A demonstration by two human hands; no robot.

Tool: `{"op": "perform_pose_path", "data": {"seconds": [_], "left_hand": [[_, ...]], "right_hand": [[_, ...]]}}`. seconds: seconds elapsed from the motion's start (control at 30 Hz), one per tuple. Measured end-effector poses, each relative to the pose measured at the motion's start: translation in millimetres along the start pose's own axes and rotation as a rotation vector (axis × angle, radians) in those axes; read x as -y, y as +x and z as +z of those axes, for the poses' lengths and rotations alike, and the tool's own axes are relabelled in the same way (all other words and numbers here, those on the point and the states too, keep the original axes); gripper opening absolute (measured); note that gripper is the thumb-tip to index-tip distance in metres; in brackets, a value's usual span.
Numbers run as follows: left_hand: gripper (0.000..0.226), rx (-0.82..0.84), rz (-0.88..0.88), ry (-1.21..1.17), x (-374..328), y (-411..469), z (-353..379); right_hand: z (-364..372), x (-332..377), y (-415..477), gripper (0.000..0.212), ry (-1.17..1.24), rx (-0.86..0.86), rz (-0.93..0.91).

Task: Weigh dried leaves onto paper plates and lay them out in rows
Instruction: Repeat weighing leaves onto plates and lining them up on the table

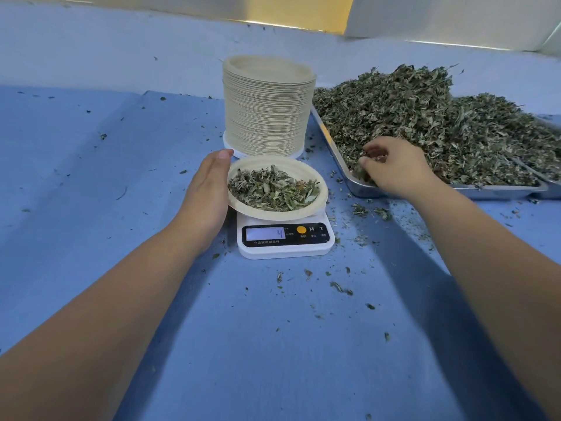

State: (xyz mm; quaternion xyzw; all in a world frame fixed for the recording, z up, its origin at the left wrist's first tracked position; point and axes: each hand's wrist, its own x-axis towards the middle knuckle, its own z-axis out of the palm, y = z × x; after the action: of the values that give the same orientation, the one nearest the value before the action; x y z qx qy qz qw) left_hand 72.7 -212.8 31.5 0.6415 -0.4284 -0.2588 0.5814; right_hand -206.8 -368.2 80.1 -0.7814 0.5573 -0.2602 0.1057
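Observation:
A cream paper plate point(306, 170) with a small heap of dried leaves point(273, 188) rests on a white digital scale point(285, 241) whose display reads 4. My left hand point(206, 192) lies flat against the plate's left rim, fingers together. My right hand point(391, 167) is in the near left corner of a steel tray point(358, 189), fingers curled into the big pile of dried leaves point(425, 123). A tall stack of paper plates point(267, 107) stands just behind the scale.
Everything sits on a blue cloth point(106, 177) strewn with leaf crumbs, thickest between scale and tray. A second steel tray's edge point(546, 180) shows at the far right. A pale wall runs along the back.

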Motion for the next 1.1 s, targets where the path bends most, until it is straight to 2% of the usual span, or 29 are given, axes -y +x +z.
{"op": "perform_pose_path", "data": {"seconds": [0.2,0.4,0.7,0.83,0.93,1.03,1.1], "left_hand": [[0.048,-0.005,-0.013,-0.025,0,1,0],[0.058,-0.010,-0.025,-0.042,-2,1,-1],[0.061,-0.004,-0.026,-0.063,-1,1,-2],[0.067,0.001,-0.040,-0.075,0,2,-2],[0.057,0.004,-0.045,-0.097,1,4,-2],[0.045,-0.001,-0.050,-0.108,2,5,-2],[0.044,0.004,-0.052,-0.110,2,6,-2]], "right_hand": [[8,-5,-17,0.024,-0.106,-0.090,-0.060],[13,-6,-24,0.046,-0.172,-0.098,-0.124],[17,-4,-23,0.051,-0.222,-0.116,-0.114],[16,3,-24,0.046,-0.250,-0.201,-0.255],[16,17,-24,0.042,-0.292,-0.246,-0.329],[18,19,-23,0.045,-0.401,-0.099,-0.229],[19,13,-25,0.052,-0.387,0.026,-0.140]]}}
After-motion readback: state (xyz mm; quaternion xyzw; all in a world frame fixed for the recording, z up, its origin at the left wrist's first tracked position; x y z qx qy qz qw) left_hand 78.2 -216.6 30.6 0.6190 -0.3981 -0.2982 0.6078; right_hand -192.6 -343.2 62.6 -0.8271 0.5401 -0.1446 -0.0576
